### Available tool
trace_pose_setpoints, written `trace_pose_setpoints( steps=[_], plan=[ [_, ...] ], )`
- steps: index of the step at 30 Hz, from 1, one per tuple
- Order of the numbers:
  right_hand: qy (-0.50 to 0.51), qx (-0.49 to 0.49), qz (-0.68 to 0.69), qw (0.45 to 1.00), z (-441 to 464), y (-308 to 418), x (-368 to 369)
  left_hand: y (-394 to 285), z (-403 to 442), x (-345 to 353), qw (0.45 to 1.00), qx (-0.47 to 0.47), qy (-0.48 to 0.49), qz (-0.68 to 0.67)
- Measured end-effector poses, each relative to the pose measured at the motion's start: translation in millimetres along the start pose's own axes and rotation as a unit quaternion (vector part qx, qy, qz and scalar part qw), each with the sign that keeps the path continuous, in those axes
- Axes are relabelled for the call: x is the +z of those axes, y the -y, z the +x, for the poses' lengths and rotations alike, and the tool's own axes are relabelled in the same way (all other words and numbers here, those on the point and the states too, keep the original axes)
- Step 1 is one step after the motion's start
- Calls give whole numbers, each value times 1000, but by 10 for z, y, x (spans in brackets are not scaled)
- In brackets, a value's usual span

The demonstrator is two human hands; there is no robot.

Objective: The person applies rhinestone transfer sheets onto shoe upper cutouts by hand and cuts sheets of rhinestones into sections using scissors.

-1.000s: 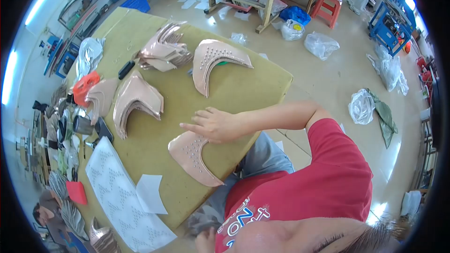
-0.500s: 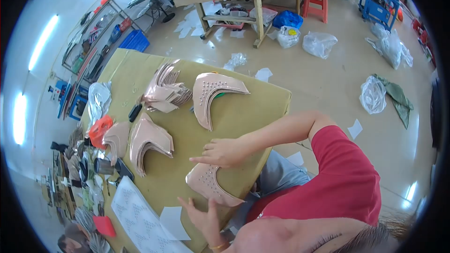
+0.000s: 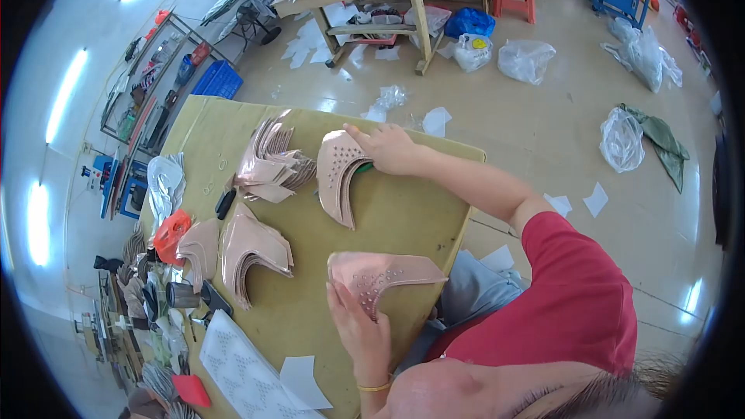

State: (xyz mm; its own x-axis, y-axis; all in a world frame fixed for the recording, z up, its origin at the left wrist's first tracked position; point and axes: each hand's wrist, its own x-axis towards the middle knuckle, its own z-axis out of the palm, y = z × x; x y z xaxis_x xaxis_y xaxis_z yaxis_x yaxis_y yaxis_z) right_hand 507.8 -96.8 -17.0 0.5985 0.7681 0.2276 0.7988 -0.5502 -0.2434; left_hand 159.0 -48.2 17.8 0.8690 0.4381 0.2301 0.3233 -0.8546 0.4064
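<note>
My left hand (image 3: 363, 334), with a yellow bracelet on the wrist, grips the lower left part of a shiny pink, studded shoe-upper piece (image 3: 380, 268) at the near edge of the table. Its fingers lie along the piece's left side, and the thumb is at the inner curve. Farther up, my right hand (image 3: 394, 149) closes on the top right corner of a stack of studded shoe-upper pieces (image 3: 335, 174); its fingertips are partly hidden. Something green (image 3: 365, 167) shows beside that stack.
More pink piles, a fanned stack (image 3: 268, 163) and a curved stack (image 3: 252, 248), lie on the table (image 3: 310, 279). Around them are a black marker-like object (image 3: 225, 204), an orange bag (image 3: 171, 237), a metal cup (image 3: 182, 295) and a dotted white sheet (image 3: 240, 365).
My right hand has moved away from the near piece to the studded stack. My left hand has closed on the near piece, which is now turned and lies higher in view.
</note>
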Motion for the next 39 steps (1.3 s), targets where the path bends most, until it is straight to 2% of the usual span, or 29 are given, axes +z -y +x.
trace_pose_setpoints(
  steps=[1,4,6,8,10,11,12,14,15,17,18,21,25,28,30,31,34,36,39],
  plan=[
    [-18,-3,1,1000,-20,-21,25,37,94,-31,997,59,-4,46],
    [-92,-38,43,994,-171,-87,14,109,508,-244,973,216,-75,28],
    [-116,-70,94,986,-184,-170,53,-51,845,-285,969,115,-69,-208],
    [-110,-74,154,979,-194,-183,58,1,1263,-159,966,119,-99,-207],
    [-81,-52,217,971,-184,-172,2,-68,1684,61,957,67,-49,-277],
    [-74,-57,330,940,-173,-178,8,-70,1833,182,948,45,-26,-314],
    [-71,-61,435,895,-136,-197,82,24,1950,382,955,26,0,-294],
    [-82,-105,460,878,-59,-327,328,193,2092,752,966,-15,53,-251],
    [-85,-127,471,869,-19,-395,454,152,2095,783,981,18,5,-194],
    [-119,-176,439,873,-151,-299,236,105,2010,842,990,76,-89,-74],
    [-129,-178,403,888,-177,-249,143,74,1988,814,992,61,-103,-25],
    [-155,-193,319,915,-216,-122,-86,-96,2044,557,984,-142,37,-104],
    [-173,-230,312,906,-244,-26,-226,100,2099,695,969,-32,-69,-236],
    [-153,-266,374,875,-191,-25,-324,-37,2006,511,973,-67,-110,-189],
    [-120,-287,452,836,-110,13,-395,82,2050,555,956,-43,-91,-276],
    [-104,-283,441,845,-70,40,-402,145,2055,577,945,-33,-80,-317],
    [-60,-264,400,875,-12,62,-464,161,2064,616,964,-94,-11,-250],
    [-39,-240,370,897,-57,65,-509,64,2045,588,977,-98,-4,-188],
    [-25,-220,404,887,-145,45,-522,-39,2065,588,983,-94,19,-154]
  ],
)
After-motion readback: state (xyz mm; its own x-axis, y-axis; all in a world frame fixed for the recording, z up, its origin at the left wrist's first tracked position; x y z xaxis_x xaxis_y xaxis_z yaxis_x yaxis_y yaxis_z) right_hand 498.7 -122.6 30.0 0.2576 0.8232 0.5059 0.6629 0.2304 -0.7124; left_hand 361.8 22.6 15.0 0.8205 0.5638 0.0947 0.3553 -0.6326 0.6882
